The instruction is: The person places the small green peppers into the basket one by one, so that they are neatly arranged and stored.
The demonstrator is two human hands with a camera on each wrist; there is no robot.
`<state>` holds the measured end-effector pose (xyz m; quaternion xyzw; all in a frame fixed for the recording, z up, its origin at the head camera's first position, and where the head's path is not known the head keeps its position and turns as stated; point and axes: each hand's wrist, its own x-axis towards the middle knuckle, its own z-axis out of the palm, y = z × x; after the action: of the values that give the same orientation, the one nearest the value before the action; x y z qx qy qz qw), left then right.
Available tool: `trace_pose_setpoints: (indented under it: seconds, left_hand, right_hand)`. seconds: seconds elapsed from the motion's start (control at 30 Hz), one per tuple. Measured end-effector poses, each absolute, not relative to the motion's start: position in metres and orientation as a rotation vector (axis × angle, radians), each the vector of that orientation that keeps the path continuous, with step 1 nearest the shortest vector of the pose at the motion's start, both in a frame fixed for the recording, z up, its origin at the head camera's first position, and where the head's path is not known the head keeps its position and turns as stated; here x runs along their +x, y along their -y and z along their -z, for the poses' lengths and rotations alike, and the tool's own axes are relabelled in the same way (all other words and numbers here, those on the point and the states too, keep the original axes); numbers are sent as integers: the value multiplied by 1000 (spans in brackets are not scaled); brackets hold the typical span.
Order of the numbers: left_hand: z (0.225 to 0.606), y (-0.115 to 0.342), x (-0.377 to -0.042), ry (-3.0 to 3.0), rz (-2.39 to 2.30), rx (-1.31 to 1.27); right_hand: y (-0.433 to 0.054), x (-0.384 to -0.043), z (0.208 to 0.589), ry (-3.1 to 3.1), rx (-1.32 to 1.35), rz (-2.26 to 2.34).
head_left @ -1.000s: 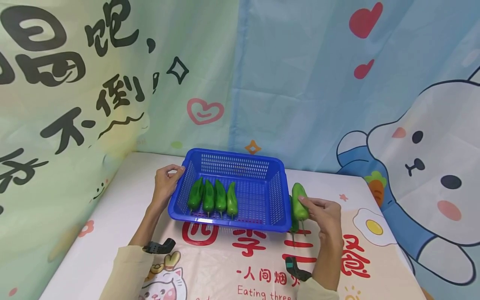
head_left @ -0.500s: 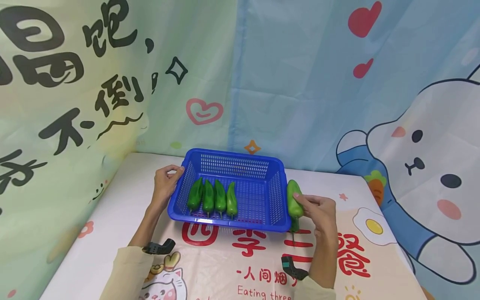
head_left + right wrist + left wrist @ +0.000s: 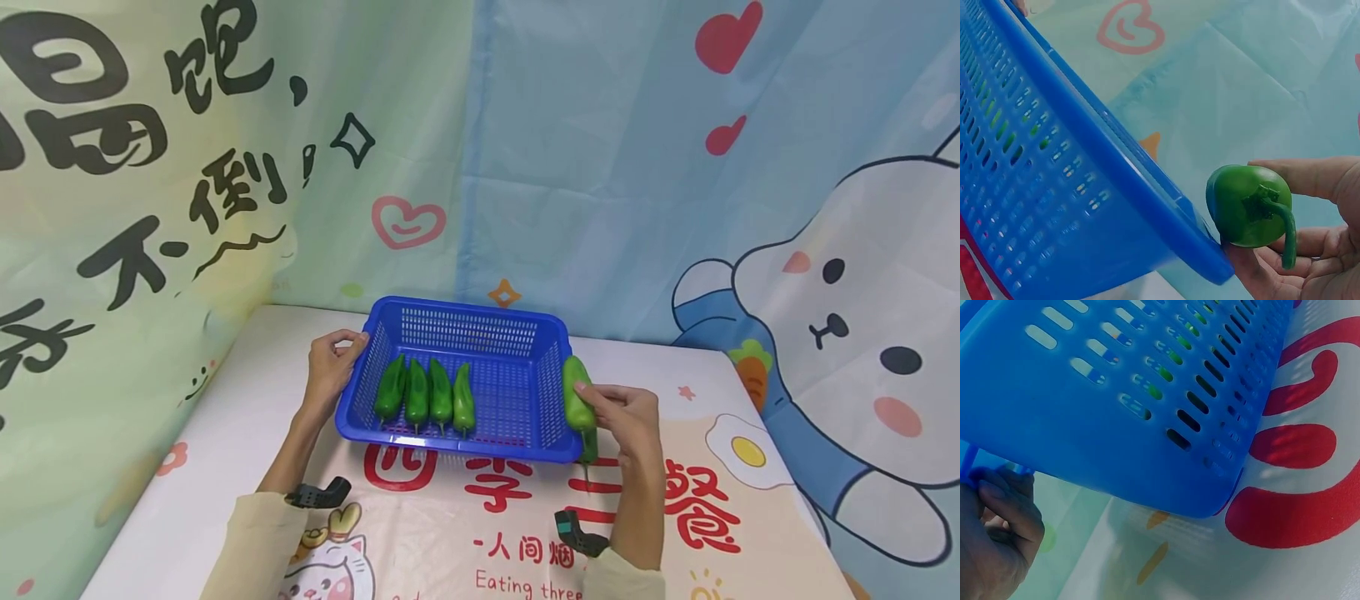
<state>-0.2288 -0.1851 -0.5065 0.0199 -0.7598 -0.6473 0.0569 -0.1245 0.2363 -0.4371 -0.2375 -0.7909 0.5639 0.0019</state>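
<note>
A blue plastic basket [image 3: 498, 454] with slotted walls stands on the table. My left hand [image 3: 330, 367] grips its left rim; in the left wrist view the fingers [image 3: 1013, 512] curl at the rim's handle. Between thumb and fingers my right hand [image 3: 626, 417] holds a light green pepper [image 3: 577, 396] over the basket's right rim. The right wrist view shows that pepper stem end first [image 3: 1250, 206], close beside the rim. Inside the basket, several green peppers [image 3: 441, 396] lie side by side in a row at the left. Another green pepper [image 3: 589, 450] lies outside the right wall, partly hidden.
The table is covered by a printed cloth [image 3: 420, 533] with red characters and cartoon figures. Behind it hangs a patterned curtain [image 3: 585, 167], and the basket stands near the table's back edge.
My right hand has carried the light green pepper left, from beside the basket to over its right rim. The left hand and the basket stay in place.
</note>
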Motion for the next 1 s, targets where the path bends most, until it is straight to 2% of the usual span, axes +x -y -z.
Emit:
trace_pose_setpoints:
  seconds: [1.0]
  left_hand:
    - [510, 186, -233, 2307, 1967, 88]
  right_hand:
    - [-200, -141, 432, 2468, -632, -1801]
